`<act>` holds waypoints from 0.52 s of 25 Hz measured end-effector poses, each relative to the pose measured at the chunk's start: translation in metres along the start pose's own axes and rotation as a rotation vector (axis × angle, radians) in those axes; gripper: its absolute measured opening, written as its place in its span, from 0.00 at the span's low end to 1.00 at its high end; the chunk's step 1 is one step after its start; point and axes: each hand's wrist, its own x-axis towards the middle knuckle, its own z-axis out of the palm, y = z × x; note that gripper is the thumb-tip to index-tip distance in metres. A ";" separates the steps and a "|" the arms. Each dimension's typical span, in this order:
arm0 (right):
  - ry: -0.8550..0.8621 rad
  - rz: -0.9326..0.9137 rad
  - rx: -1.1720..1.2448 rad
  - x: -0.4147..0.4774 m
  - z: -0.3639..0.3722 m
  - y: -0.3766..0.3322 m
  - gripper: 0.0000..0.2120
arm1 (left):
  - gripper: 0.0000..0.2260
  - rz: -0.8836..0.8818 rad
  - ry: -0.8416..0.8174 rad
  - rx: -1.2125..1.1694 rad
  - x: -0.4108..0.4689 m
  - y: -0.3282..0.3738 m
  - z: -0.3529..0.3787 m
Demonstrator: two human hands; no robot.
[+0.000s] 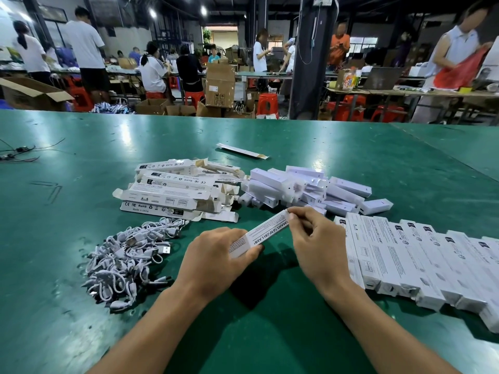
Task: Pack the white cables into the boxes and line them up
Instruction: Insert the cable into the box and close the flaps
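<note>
A long white box [266, 230] printed "SMART SENSOR LAMP" is held above the green table [81, 163] between both hands. My left hand [218, 257] grips its near end. My right hand [313, 238] pinches its far end at the flap. A heap of short white cables [129, 260] lies to the left of my left hand. Packed boxes [421, 263] stand side by side in a row at the right. Behind the hands, a stack of open empty boxes [172, 195] lies flat.
A pile of white lamp units [310, 190] sits beyond my right hand. One lone flat box [243, 151] lies farther back. Dark wires [19, 153] lie at the far left edge. People work at tables beyond the table's far edge.
</note>
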 end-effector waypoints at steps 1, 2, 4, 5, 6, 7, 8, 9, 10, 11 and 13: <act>0.002 -0.070 -0.077 -0.002 0.000 0.000 0.07 | 0.14 -0.002 -0.001 0.002 0.000 0.000 -0.001; 0.012 -0.131 -0.146 -0.004 0.001 0.000 0.07 | 0.14 -0.006 0.001 0.000 0.000 0.000 -0.001; 0.033 -0.255 -0.275 -0.004 0.001 0.000 0.08 | 0.14 -0.010 0.001 -0.005 0.000 0.000 -0.002; 0.039 -0.314 -0.327 -0.004 0.000 -0.001 0.09 | 0.13 -0.008 -0.003 -0.003 0.000 0.000 -0.002; 0.033 -0.362 -0.372 -0.005 0.000 -0.003 0.11 | 0.13 -0.001 -0.009 0.004 0.000 -0.001 -0.002; 0.020 -0.392 -0.405 -0.006 -0.001 -0.006 0.12 | 0.14 0.009 -0.016 0.011 0.000 -0.002 -0.002; 0.010 -0.414 -0.431 -0.006 -0.002 -0.009 0.14 | 0.15 0.015 -0.020 0.013 0.000 -0.003 -0.002; 0.010 -0.430 -0.453 -0.006 -0.003 -0.011 0.15 | 0.16 0.018 -0.020 0.012 0.000 -0.003 -0.003; 0.025 -0.449 -0.479 -0.006 -0.004 -0.011 0.16 | 0.16 0.020 -0.016 0.014 0.001 -0.004 -0.003; 0.048 -0.462 -0.496 -0.006 -0.005 -0.011 0.17 | 0.17 0.022 -0.010 0.020 0.001 -0.004 -0.003; 0.040 -0.355 -0.369 -0.005 -0.002 -0.010 0.19 | 0.17 0.014 0.006 0.006 0.001 -0.001 -0.002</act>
